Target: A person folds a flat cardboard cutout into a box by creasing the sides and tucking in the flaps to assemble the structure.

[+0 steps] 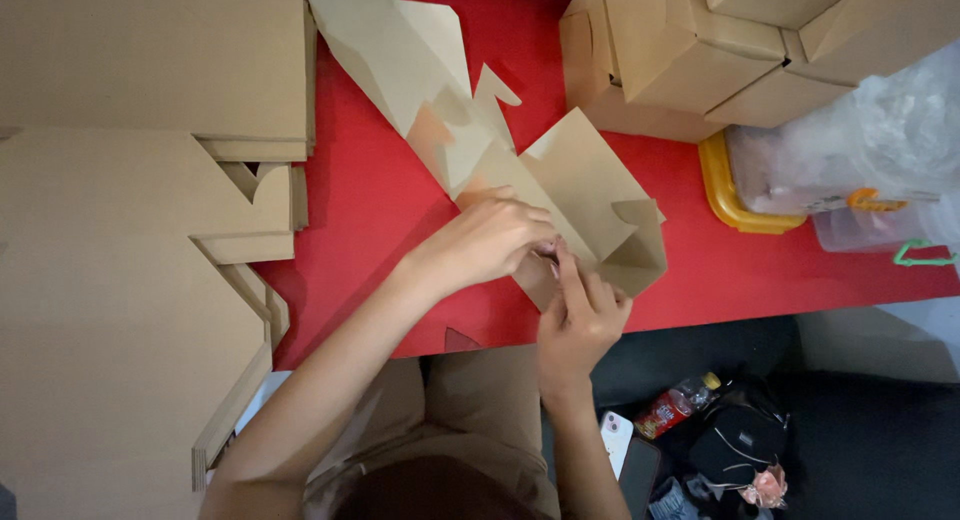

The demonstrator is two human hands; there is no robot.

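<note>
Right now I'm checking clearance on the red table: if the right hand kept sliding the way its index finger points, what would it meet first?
The right hand points up and slightly left, already touching the folded cardboard piece. Straight on, it would probably press into that cardboard beside the left hand; depth is unclear.

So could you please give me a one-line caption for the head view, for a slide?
Left hand and right hand fold a brown cardboard cutout on a red table beside flat cardboard stacks.

Two bare forearms, no sleeves seen, left hand (485,242) and right hand (580,325) wore no rings, watch or gloves, tan-brown garment (470,405) covered the lap
</note>
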